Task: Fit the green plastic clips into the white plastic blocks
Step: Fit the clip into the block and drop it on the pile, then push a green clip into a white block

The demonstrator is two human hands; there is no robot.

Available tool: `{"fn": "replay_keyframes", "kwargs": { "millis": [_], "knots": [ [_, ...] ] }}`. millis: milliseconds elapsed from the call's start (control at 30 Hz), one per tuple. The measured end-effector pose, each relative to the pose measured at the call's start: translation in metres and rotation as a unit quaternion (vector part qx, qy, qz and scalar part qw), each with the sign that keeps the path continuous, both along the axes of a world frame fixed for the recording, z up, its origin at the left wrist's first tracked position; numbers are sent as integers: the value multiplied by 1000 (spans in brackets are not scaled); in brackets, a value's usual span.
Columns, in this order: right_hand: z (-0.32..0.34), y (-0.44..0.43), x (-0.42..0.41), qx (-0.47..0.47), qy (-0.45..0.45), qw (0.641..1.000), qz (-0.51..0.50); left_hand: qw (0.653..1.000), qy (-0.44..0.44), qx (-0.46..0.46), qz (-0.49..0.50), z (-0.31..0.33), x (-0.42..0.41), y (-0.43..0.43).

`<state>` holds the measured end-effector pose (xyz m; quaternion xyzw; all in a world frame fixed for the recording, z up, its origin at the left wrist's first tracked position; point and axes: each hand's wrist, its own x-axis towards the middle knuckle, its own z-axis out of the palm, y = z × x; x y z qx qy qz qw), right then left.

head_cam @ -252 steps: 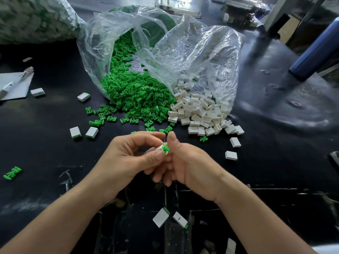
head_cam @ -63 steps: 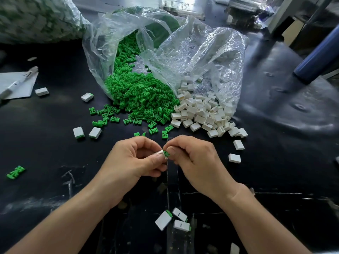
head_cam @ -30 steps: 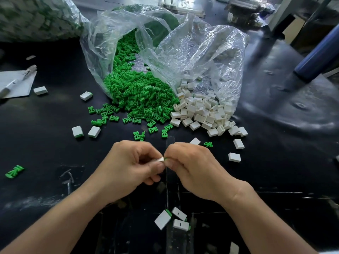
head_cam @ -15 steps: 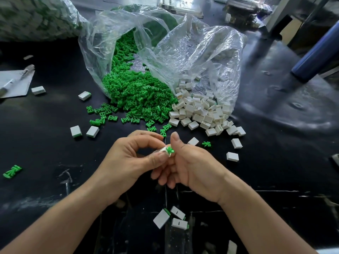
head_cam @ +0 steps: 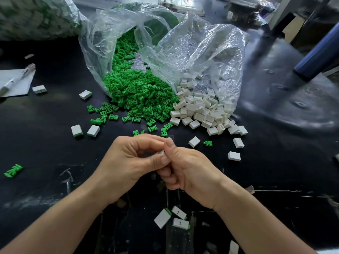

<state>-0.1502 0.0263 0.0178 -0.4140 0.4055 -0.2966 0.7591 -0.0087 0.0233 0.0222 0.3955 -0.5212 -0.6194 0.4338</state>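
Note:
My left hand (head_cam: pixel 128 160) and my right hand (head_cam: pixel 190 171) meet over the black table, fingers curled together. Between the thumbs sits a white block with a green clip (head_cam: pixel 162 152), almost wholly hidden by the fingers. A heap of green clips (head_cam: pixel 139 92) spills from a clear plastic bag (head_cam: pixel 165 44). Beside it on the right lies a pile of white blocks (head_cam: pixel 203 110). Three fitted blocks (head_cam: pixel 172 217) lie near the table's front edge, below my hands.
Loose white blocks (head_cam: pixel 85 130) lie left of my hands, others (head_cam: pixel 234 156) to the right. A stray green clip (head_cam: pixel 13 170) sits at the far left. A paper sheet with a pen (head_cam: pixel 14 81) is at the left edge. A blue tube (head_cam: pixel 319 54) stands at the right.
Half a second ago the green clip showed between my thumbs; now my right thumb covers it and the fingers have closed tighter round the block.

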Motion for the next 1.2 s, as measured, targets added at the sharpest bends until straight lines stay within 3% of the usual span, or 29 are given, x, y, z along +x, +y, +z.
{"fn": "replay_keyframes", "kwargs": {
  "millis": [267,1000,1200],
  "knots": [
    [2,-6,-4,4,-8,999,44,1000,-4,-3,-25,0,4,-2],
    [4,-2,-5,-111,108,987,43,1000,6,11,-12,4,1,1],
    [-1,-1,-4,-145,150,977,31,997,25,68,5,-2,2,0]
  ]
}}
